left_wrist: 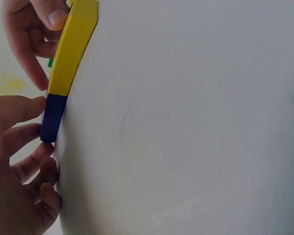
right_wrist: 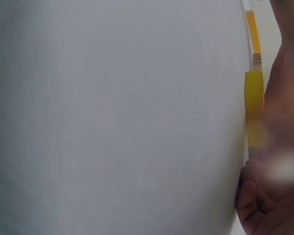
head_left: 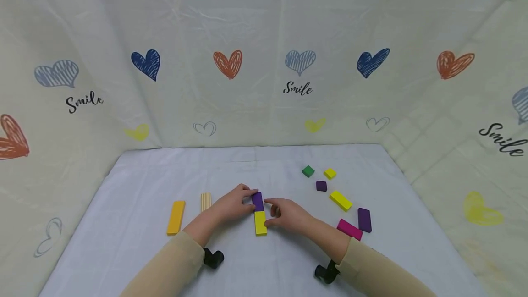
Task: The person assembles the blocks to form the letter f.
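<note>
Under the backdrop's "Smile" lettering (head_left: 297, 88), both hands' loosely curled fingers touch the purple block (head_left: 257, 200) and yellow block (head_left: 260, 222).

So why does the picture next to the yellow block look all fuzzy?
In the right wrist view the right hand is too close to the lens, so it and the yellow block smear. The left wrist view is sharper on the yellow block and purple block. The head view is evenly lit but bends the walls.

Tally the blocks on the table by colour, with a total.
Yellow: 3
Purple: 3
Orange: 1
Natural wood: 1
Green: 1
Magenta: 1
Total: 10
</note>
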Tool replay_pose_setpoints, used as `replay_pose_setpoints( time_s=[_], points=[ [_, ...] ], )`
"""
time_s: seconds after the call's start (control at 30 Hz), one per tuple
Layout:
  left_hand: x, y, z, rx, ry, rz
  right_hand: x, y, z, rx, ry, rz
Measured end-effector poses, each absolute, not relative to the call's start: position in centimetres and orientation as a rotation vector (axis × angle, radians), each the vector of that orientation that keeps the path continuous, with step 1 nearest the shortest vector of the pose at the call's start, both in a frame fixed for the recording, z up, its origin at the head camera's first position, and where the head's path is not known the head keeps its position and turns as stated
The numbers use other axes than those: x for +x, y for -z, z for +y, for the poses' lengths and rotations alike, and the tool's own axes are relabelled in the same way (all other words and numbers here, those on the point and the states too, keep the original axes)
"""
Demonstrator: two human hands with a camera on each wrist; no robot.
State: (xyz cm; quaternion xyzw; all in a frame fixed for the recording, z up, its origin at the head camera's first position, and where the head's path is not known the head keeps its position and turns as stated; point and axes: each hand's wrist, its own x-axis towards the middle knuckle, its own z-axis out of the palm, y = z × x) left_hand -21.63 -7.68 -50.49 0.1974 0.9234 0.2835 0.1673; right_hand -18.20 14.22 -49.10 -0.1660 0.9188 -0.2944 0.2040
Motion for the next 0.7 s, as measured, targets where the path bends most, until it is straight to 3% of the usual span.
replay_pose_setpoints(
  time_s=[0.7],
  points=[
    [-21.59,50.8,-8.09,0.633,-0.853,2.578,-18.08,49.08,14.29,-0.534,0.741,2.591]
  ],
)
